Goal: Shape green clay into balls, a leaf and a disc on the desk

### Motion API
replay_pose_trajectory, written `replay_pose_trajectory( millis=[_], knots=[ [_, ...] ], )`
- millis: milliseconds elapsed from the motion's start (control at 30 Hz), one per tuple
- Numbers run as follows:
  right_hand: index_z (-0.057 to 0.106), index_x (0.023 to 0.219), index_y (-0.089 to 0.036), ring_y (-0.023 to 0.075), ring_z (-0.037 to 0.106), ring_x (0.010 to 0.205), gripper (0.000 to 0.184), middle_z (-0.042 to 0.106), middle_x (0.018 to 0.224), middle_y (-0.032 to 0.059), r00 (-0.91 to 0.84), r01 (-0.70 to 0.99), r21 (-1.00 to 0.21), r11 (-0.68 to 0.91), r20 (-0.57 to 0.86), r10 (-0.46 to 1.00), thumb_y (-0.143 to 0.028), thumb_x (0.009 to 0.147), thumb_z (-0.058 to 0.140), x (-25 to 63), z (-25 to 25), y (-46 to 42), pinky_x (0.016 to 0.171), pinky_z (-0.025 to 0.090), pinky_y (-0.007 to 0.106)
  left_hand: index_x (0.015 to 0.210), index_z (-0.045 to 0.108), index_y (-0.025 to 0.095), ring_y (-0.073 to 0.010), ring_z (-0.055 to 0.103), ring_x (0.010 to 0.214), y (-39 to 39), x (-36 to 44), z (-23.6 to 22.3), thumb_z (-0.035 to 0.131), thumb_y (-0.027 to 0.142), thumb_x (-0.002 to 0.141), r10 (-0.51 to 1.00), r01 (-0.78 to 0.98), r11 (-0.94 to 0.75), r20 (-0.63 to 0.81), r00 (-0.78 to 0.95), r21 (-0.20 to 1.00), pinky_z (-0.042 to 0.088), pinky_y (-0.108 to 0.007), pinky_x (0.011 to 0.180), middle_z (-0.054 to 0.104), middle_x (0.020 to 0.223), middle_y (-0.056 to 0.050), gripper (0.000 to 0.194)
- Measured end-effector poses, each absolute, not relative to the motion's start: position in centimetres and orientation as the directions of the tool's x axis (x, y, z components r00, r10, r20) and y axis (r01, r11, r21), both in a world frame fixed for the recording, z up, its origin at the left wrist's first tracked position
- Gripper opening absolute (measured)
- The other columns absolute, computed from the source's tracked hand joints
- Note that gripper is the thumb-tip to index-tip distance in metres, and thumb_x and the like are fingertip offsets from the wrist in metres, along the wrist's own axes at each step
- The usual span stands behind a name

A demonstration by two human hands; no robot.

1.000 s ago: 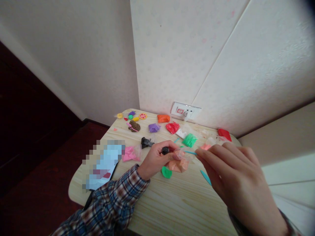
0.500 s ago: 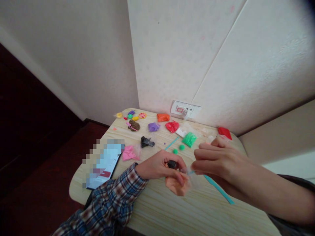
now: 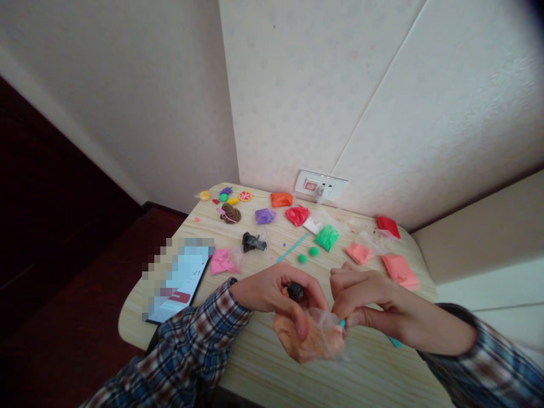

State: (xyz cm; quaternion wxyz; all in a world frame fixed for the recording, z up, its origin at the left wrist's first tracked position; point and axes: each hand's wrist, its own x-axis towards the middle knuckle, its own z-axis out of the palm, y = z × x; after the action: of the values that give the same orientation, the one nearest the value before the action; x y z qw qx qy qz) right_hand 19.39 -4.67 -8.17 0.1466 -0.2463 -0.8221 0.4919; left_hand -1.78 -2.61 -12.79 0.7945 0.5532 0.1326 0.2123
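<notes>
My left hand point(image 3: 283, 292) is closed around a clear bag of peach-coloured modelling clay point(image 3: 293, 337), its thumb pressing on the front. A small dark lump point(image 3: 295, 291) sits in the curl of the same hand, with a bit of peach beside it. At the bag's right end, my right hand point(image 3: 365, 297) is pinched on a thin teal stick point(image 3: 342, 323). Only the stick's tip shows; the fingers cover the rest. Two green balls point(image 3: 313, 251) lie on the table beyond the hands.
Bags of green point(image 3: 327, 238), coral point(image 3: 399, 270), black point(image 3: 254, 242) and pink clay point(image 3: 225, 260) lie across the wooden table point(image 3: 263, 368). Another teal stick point(image 3: 293, 247) rests among them. A phone point(image 3: 181, 286) is at left. Small clay figures point(image 3: 230, 213) stand at the far left corner.
My right hand has come lower and turned, uncovering the coral bags behind it. The peach clay bag has tilted and now shows more of its clear plastic end.
</notes>
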Motion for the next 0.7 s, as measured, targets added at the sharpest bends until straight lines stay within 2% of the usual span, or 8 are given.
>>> replay_pose_trajectory(
  millis=[200, 333, 400, 500, 633, 700],
  knots=[
    [0.070, 0.080, -0.023, 0.0109, 0.047, 0.063, 0.028, 0.054, 0.066, 0.0004, -0.731, 0.263, -0.872, 0.412, 0.099, 0.676, -0.039, 0.091, 0.050, 20.2, -8.2, -5.0, 0.059, 0.037, 0.025, 0.068, 0.066, 0.014, -0.0086, 0.045, 0.058, -2.4, -1.9, -12.8, 0.084, 0.041, 0.053, 0.594, -0.259, 0.254, 0.061, 0.802, 0.932, 0.034, -0.021, 0.057, 0.056, 0.063, 0.003, 0.036],
    [0.070, 0.072, -0.024, 0.0127, 0.049, 0.059, 0.029, 0.054, 0.061, 0.0006, -0.570, 0.289, -0.884, 0.368, 0.151, 0.808, -0.042, 0.088, 0.053, 21.4, -7.1, -5.4, 0.054, 0.039, 0.026, 0.068, 0.065, 0.013, -0.0092, 0.045, 0.059, -2.3, -1.9, -13.0, 0.083, 0.045, 0.051, 0.640, -0.245, 0.213, 0.054, 0.766, 0.946, 0.033, -0.022, 0.057, 0.055, 0.064, 0.002, 0.040],
    [0.069, 0.072, -0.025, 0.0155, 0.054, 0.064, 0.026, 0.057, 0.065, 0.0017, -0.457, 0.358, -0.878, 0.316, 0.130, 0.880, -0.042, 0.086, 0.056, 22.5, -6.8, -5.7, 0.057, 0.042, 0.027, 0.067, 0.064, 0.013, -0.0097, 0.044, 0.059, -2.3, -1.8, -13.0, 0.082, 0.051, 0.050, 0.660, -0.222, 0.174, 0.054, 0.749, 0.959, 0.033, -0.022, 0.055, 0.055, 0.063, 0.002, 0.045],
    [0.068, 0.074, -0.027, 0.0213, 0.058, 0.079, 0.021, 0.062, 0.078, 0.0029, -0.285, 0.423, -0.879, 0.221, 0.102, 0.953, -0.042, 0.083, 0.058, 24.3, -6.9, -6.5, 0.069, 0.045, 0.032, 0.066, 0.063, 0.012, -0.0097, 0.043, 0.059, -2.0, -1.8, -12.9, 0.080, 0.053, 0.051, 0.711, -0.183, 0.091, 0.064, 0.700, 0.979, 0.032, -0.022, 0.055, 0.054, 0.063, 0.002, 0.047],
    [0.066, 0.078, -0.030, 0.0238, 0.056, 0.094, 0.016, 0.062, 0.087, 0.0013, 0.064, 0.359, -0.923, 0.137, 0.171, 0.983, -0.046, 0.080, 0.061, 25.2, -7.5, -7.0, 0.081, 0.044, 0.033, 0.076, 0.063, 0.015, -0.0095, 0.044, 0.062, -1.4, -1.9, -13.1, 0.075, 0.046, 0.063, 0.891, -0.135, 0.000, 0.062, 0.450, 0.991, 0.034, -0.021, 0.058, 0.052, 0.068, 0.003, 0.036],
    [0.065, 0.084, -0.031, 0.0221, 0.056, 0.091, 0.018, 0.060, 0.086, 0.0010, 0.177, 0.385, -0.914, 0.127, 0.207, 0.962, -0.048, 0.081, 0.058, 24.5, -7.8, -6.9, 0.077, 0.045, 0.031, 0.083, 0.062, 0.017, -0.0087, 0.043, 0.062, -1.0, -1.8, -13.2, 0.071, 0.042, 0.068, 0.949, -0.115, 0.001, 0.035, 0.312, 0.993, 0.034, -0.020, 0.055, 0.051, 0.071, 0.004, 0.030]
  ],
)
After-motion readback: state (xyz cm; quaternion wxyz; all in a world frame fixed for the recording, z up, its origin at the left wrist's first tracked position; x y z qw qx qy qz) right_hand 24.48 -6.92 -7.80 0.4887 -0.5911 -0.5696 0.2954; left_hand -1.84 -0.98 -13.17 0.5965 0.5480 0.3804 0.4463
